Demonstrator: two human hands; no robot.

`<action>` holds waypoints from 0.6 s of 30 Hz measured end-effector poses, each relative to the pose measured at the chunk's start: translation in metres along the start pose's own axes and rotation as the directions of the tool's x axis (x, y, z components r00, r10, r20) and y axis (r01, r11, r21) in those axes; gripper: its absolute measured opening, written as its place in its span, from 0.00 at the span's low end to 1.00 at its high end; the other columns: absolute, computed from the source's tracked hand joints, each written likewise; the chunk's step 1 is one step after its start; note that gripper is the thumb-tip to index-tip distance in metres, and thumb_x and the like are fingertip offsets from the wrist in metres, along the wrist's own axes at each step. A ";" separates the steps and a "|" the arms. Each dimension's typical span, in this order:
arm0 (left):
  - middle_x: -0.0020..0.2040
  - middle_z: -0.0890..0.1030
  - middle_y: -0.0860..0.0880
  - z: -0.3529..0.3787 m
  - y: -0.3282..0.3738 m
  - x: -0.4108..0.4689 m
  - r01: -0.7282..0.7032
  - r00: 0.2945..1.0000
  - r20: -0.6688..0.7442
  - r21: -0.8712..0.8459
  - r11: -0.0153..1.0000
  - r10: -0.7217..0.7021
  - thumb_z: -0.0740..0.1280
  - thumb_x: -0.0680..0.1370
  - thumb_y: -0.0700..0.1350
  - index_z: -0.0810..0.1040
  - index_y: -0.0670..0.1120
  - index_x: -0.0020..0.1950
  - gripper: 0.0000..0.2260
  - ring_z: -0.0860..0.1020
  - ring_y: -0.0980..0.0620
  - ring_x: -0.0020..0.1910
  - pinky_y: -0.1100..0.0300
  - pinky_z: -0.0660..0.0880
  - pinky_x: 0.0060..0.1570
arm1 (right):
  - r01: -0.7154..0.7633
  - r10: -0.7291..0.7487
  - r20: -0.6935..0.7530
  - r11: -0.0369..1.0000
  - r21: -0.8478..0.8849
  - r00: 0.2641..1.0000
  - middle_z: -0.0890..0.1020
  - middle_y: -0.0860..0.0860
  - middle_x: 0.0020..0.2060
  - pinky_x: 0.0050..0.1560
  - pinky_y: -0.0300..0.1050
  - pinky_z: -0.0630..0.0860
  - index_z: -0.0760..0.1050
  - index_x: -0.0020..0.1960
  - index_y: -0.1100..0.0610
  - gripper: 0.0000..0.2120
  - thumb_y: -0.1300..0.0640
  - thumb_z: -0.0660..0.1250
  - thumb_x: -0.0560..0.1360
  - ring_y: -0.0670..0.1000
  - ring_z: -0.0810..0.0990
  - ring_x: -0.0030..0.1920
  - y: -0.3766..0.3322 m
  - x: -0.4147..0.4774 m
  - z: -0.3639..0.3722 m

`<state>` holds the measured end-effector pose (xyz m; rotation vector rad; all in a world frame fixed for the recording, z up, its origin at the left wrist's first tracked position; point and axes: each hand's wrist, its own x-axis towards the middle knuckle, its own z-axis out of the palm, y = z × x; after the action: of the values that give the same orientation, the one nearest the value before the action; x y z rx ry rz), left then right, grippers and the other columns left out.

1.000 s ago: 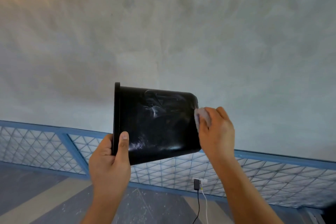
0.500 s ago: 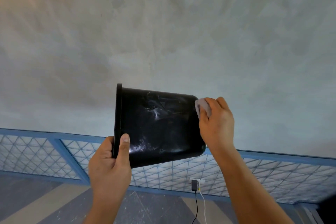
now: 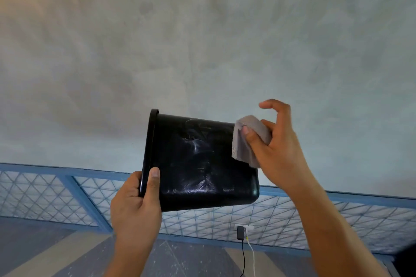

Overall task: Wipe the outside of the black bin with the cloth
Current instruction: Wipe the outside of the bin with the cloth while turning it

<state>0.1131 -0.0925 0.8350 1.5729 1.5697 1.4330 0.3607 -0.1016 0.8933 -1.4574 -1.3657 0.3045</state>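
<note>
The left hand [image 3: 135, 207] grips the rim of the black bin [image 3: 200, 164], holding it sideways in the air to expose its outer wall, while the right hand [image 3: 276, 150] pinches the grey cloth [image 3: 245, 141] against the bin's base corner, presumably to wipe there.

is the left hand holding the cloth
No, the right hand pinches the cloth, while the left hand grips the rim of the bin.
</note>
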 end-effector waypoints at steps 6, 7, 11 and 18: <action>0.27 0.71 0.47 0.004 0.000 -0.001 -0.030 0.999 0.016 -0.001 1.000 0.030 0.59 0.79 0.61 0.70 0.45 0.34 0.23 0.71 0.48 0.30 0.55 0.65 0.32 | 0.188 -0.161 0.097 0.841 -0.507 0.982 0.70 0.50 0.57 0.41 0.50 0.82 0.72 0.60 0.49 0.10 0.46 0.61 0.82 0.51 0.77 0.44 0.008 -0.033 0.040; 0.28 0.72 0.46 0.004 0.001 -0.001 -0.033 0.999 0.015 -0.004 0.999 0.033 0.59 0.79 0.62 0.70 0.44 0.34 0.23 0.72 0.48 0.30 0.55 0.66 0.32 | 0.151 -0.151 0.045 0.823 -0.547 0.987 0.68 0.51 0.59 0.43 0.48 0.82 0.73 0.61 0.51 0.14 0.43 0.61 0.81 0.52 0.75 0.48 0.009 -0.042 0.048; 0.29 0.75 0.49 0.008 0.004 -0.001 -0.027 1.000 0.002 -0.007 1.000 0.027 0.58 0.79 0.62 0.74 0.48 0.37 0.21 0.75 0.50 0.32 0.55 0.68 0.33 | 0.098 -0.155 -0.039 0.780 -0.618 0.987 0.67 0.55 0.64 0.52 0.49 0.77 0.67 0.72 0.52 0.29 0.37 0.62 0.78 0.53 0.68 0.57 0.009 -0.061 0.071; 0.28 0.73 0.52 0.007 0.003 -0.003 -0.043 0.999 0.001 -0.007 0.999 0.043 0.59 0.78 0.61 0.73 0.49 0.36 0.19 0.74 0.52 0.30 0.59 0.65 0.32 | 0.224 -0.296 -0.117 0.882 -0.414 0.948 0.72 0.50 0.52 0.44 0.48 0.80 0.78 0.62 0.53 0.13 0.64 0.69 0.79 0.51 0.75 0.45 0.033 -0.042 0.050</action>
<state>0.1216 -0.0941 0.8346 1.6121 1.5373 1.4580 0.3278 -0.1045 0.8281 -1.5566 -1.5119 -0.2911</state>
